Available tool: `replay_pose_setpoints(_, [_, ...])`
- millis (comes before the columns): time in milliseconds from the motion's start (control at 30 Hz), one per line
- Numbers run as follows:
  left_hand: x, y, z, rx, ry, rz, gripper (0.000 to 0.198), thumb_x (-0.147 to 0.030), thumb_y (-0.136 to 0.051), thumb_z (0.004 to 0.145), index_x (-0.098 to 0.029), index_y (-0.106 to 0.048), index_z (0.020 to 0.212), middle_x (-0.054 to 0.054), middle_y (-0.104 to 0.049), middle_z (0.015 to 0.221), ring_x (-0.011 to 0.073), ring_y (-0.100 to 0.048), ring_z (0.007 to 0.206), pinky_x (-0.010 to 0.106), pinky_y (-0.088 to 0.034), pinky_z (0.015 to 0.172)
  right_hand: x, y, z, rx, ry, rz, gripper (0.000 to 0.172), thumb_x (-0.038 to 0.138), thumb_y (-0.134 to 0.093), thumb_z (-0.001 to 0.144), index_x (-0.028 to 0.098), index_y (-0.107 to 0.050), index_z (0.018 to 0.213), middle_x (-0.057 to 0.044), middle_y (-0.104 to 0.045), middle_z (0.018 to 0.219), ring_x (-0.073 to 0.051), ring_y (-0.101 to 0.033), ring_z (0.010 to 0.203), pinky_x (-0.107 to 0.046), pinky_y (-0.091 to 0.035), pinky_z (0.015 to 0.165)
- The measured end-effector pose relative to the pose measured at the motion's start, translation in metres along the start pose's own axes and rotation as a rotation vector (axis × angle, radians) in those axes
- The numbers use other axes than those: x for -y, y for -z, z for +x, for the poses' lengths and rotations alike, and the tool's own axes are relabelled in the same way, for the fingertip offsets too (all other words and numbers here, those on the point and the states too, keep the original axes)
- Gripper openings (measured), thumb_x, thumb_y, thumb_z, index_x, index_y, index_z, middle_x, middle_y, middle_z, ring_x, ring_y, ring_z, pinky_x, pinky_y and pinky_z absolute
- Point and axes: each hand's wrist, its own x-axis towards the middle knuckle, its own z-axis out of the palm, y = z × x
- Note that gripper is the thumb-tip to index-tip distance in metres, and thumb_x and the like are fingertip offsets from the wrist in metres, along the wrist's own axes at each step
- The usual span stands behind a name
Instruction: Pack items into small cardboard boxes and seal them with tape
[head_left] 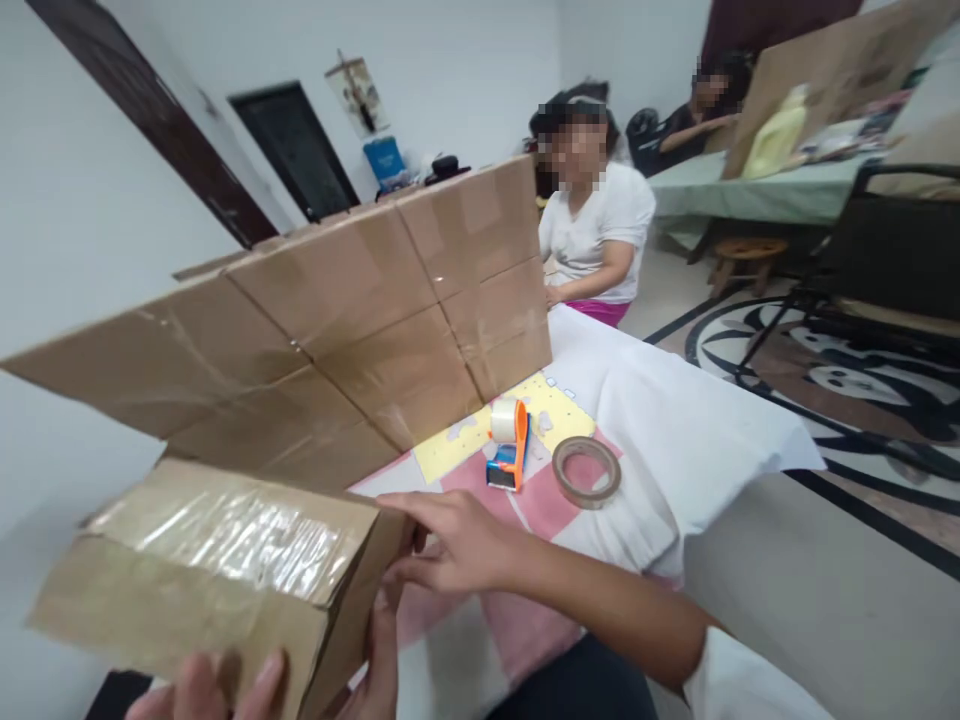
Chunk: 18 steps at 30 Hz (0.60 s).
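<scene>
A small brown cardboard box (pixel 217 570) is tilted in front of me at the lower left, with shiny clear tape across its top. My left hand (pixel 259 692) grips it from below, fingers on the near side and thumb by the right end. Against that right end, my right hand (pixel 461 545) has its fingers bent round the edge of the box; their tips are partly hidden. Beyond my right hand, an orange and blue tape dispenser (pixel 517 452) with a roll of clear tape stands on the table. Beside it lies a roll of brown tape (pixel 586 472).
A tall cardboard partition (pixel 352 330) stands across the table behind the box. The table has a white and pink cloth (pixel 645 390). A person in a white shirt (pixel 596 225) sits beyond; another person is at a green-covered table (pixel 757 195). A black chair (pixel 892 250) stands right.
</scene>
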Motion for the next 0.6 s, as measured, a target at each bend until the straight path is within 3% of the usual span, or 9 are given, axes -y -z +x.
replay_pose_setpoints(100, [-0.051, -0.024, 0.045, -0.041, -0.160, -0.134, 0.102, -0.028, -0.091, 0.052, -0.040, -0.040, 0.139, 0.005, -0.027, 0.165, 0.0417, -0.018, 0.153, 0.073, -0.007, 0.124, 0.040, 0.063, -0.021, -0.255, 0.060, -0.084, 0.062, 0.045, -0.072, 0.086, 0.026, -0.052, 0.141, -0.010, -0.068, 0.131, -0.021, -0.072, 0.087, -0.032, -0.058, 0.078])
replay_pose_setpoints(167, [-0.098, -0.053, 0.066, -0.005, -0.201, -0.283, 0.097, -0.023, -0.088, 0.060, -0.040, -0.035, 0.140, 0.002, -0.015, 0.169, 0.0376, -0.008, 0.156, 0.074, -0.015, 0.123, 0.055, 0.109, -0.047, -0.457, 0.053, -0.205, 0.042, 0.040, -0.072, 0.086, 0.025, -0.062, 0.124, -0.008, -0.073, 0.115, -0.020, -0.071, 0.084, -0.032, -0.059, 0.076])
replay_pose_setpoints(233, [-0.148, -0.089, 0.077, 0.099, -0.220, -0.465, 0.090, -0.018, -0.081, 0.072, -0.042, -0.027, 0.140, 0.002, 0.003, 0.170, 0.0349, -0.005, 0.157, 0.070, -0.026, 0.121, 0.060, 0.154, -0.075, -0.679, 0.004, -0.351, 0.024, 0.038, -0.071, 0.087, 0.024, -0.066, 0.105, -0.005, -0.074, 0.094, -0.020, -0.070, 0.079, -0.032, -0.059, 0.072])
replay_pose_setpoints(300, [-0.194, -0.130, 0.079, 0.277, -0.237, -0.672, 0.075, -0.017, -0.071, 0.084, -0.039, -0.027, 0.140, 0.005, 0.008, 0.170, 0.0355, -0.003, 0.157, 0.066, -0.028, 0.121, 0.054, 0.196, -0.102, -0.893, -0.065, -0.490, 0.026, 0.038, -0.074, 0.083, 0.022, -0.064, 0.102, -0.004, -0.071, 0.086, -0.020, -0.069, 0.074, -0.033, -0.059, 0.069])
replay_pose_setpoints(367, [-0.230, -0.173, 0.070, 0.413, -0.207, -0.844, 0.061, -0.017, -0.060, 0.092, -0.036, -0.027, 0.140, 0.007, 0.011, 0.170, 0.0338, 0.001, 0.157, 0.062, -0.028, 0.122, 0.035, 0.235, -0.123, -1.014, -0.161, -0.591, 0.039, 0.038, -0.078, 0.078, 0.021, -0.062, 0.108, -0.004, -0.071, 0.089, -0.020, -0.069, 0.070, -0.034, -0.058, 0.067])
replay_pose_setpoints(433, [-0.252, -0.219, 0.053, 0.503, -0.163, -0.935, 0.051, -0.018, -0.054, 0.096, -0.029, -0.030, 0.140, 0.010, 0.017, 0.169, 0.0318, 0.004, 0.157, 0.057, -0.028, 0.123, 0.002, 0.269, -0.135, -1.002, -0.274, -0.604, 0.048, 0.040, -0.077, 0.076, 0.019, -0.059, 0.115, -0.006, -0.071, 0.096, -0.020, -0.069, 0.069, -0.036, -0.058, 0.067])
replay_pose_setpoints(533, [-0.258, -0.287, 0.023, 0.684, -0.038, -0.894, 0.048, -0.014, -0.055, 0.094, -0.021, -0.038, 0.139, 0.016, 0.014, 0.169, 0.0332, 0.006, 0.157, 0.056, -0.029, 0.123, -0.069, 0.305, -0.132, -0.859, -0.420, -0.495, 0.056, 0.042, -0.073, 0.076, 0.015, -0.056, 0.122, -0.012, -0.071, 0.105, -0.023, -0.070, 0.075, -0.039, -0.058, 0.069])
replay_pose_setpoints(600, [-0.250, -0.327, 0.011, 0.850, 0.077, -0.772, 0.050, -0.009, -0.059, 0.089, -0.014, -0.043, 0.136, 0.023, 0.006, 0.168, 0.0358, -0.007, 0.157, 0.052, -0.033, 0.121, -0.118, 0.316, -0.118, -0.774, -0.541, -0.523, 0.050, 0.039, -0.072, 0.074, 0.013, -0.058, 0.115, -0.017, -0.071, 0.107, -0.027, -0.069, 0.086, -0.041, -0.056, 0.076])
